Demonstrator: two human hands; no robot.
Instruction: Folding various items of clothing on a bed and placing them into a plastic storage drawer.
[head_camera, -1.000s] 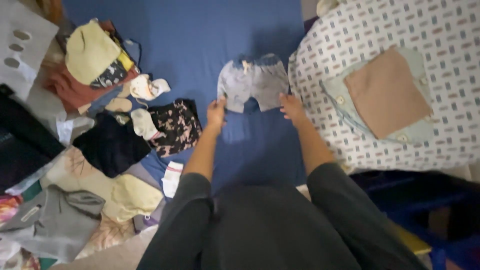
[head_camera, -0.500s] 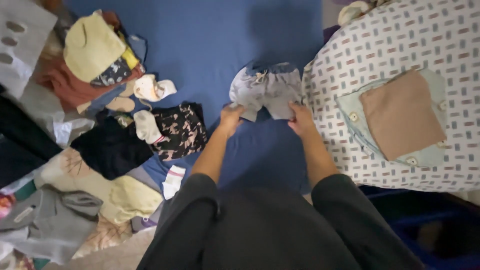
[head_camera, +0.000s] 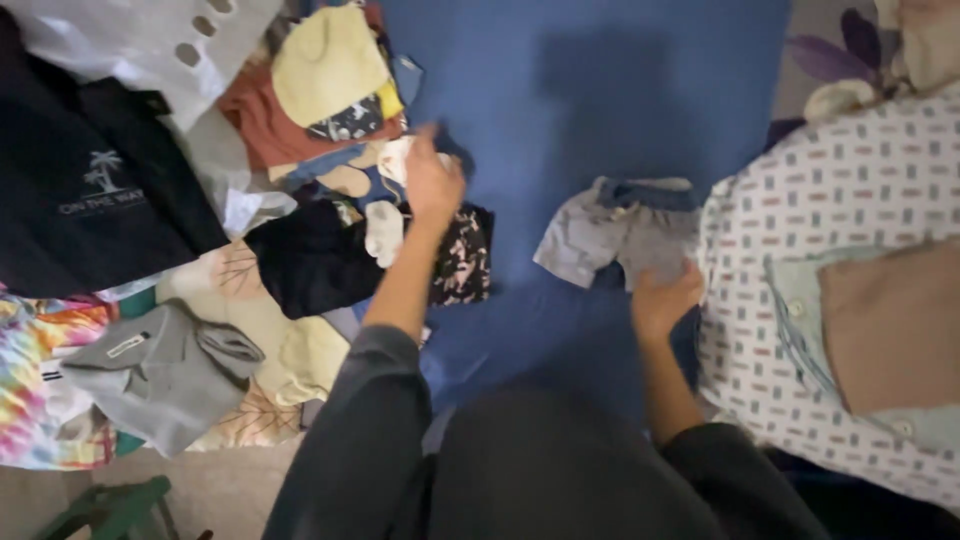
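Grey shorts (head_camera: 610, 232) pinned by right hand (head_camera: 663, 300); left hand (head_camera: 432, 185) reaches, fingers loose, over socks (head_camera: 385, 228).

The left hand (head_camera: 433, 185) is motion-blurred; its fingers and whatever they touch cannot be resolved. The right hand (head_camera: 663, 298) covers the lower edge of the grey shorts (head_camera: 610, 235). The tan folded cloth (head_camera: 895, 325) is cut off by the right edge.

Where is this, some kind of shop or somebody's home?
Most likely a bedroom at home: a blue bedsheet serves as the work surface, a patterned pillow lies on it, and loose household clothes are piled beside small grey shorts.
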